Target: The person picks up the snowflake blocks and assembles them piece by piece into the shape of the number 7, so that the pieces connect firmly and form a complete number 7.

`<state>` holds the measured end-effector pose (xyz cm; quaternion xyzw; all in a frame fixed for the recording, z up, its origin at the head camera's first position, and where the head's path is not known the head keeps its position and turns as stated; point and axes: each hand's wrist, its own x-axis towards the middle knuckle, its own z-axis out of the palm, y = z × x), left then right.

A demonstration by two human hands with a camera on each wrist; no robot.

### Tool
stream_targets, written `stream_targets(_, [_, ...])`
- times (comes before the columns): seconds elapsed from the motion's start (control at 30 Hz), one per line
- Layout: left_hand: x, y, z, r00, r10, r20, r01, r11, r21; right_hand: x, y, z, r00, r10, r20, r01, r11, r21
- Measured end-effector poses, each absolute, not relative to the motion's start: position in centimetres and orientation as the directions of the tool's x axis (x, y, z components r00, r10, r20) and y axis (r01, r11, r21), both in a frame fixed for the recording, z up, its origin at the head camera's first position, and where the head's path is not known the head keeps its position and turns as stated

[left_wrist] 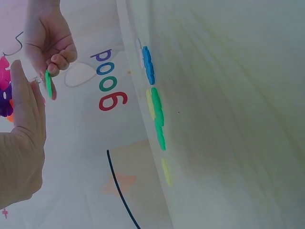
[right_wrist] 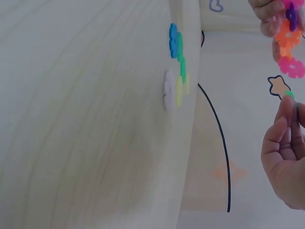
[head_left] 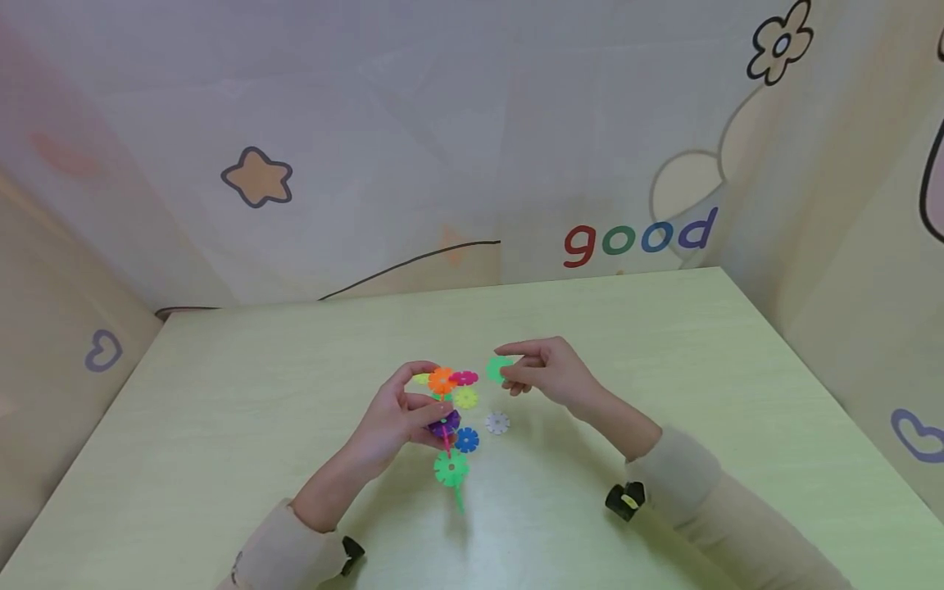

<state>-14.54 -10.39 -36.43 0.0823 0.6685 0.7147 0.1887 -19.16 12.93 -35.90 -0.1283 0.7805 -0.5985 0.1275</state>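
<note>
My left hand (head_left: 398, 418) holds a joined string of notched plastic snowflake discs, pinched about its purple disc (head_left: 445, 424). At the string's top are an orange disc (head_left: 442, 380) and a magenta disc (head_left: 465, 378); a green disc (head_left: 451, 468) hangs near the bottom. To the right, my right hand (head_left: 555, 375) pinches a single green disc (head_left: 498, 368) by its edge, apart from the string. In the right wrist view, an orange disc (right_wrist: 288, 36) and a pink disc (right_wrist: 291, 67) of the string face that hand. The left palm hides part of the string in the left wrist view.
Loose discs lie on the pale table (head_left: 258, 426) beneath and beside the string: a white disc (head_left: 497, 423), a blue disc (head_left: 467, 440) and a yellow disc (head_left: 465, 398), with green ones (left_wrist: 158, 117) among them. A printed cloth wall (head_left: 413, 147) stands behind the table.
</note>
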Motion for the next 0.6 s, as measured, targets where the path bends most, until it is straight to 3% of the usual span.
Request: stream_targets(0.6, [-14.6,-9.7,-36.6,-0.921,0.365,-0.137,-0.164,-0.042,0.986,-17.8,12.0,-36.0,-0.946,-0.324,0.018,-0.077,0.17,-0.982])
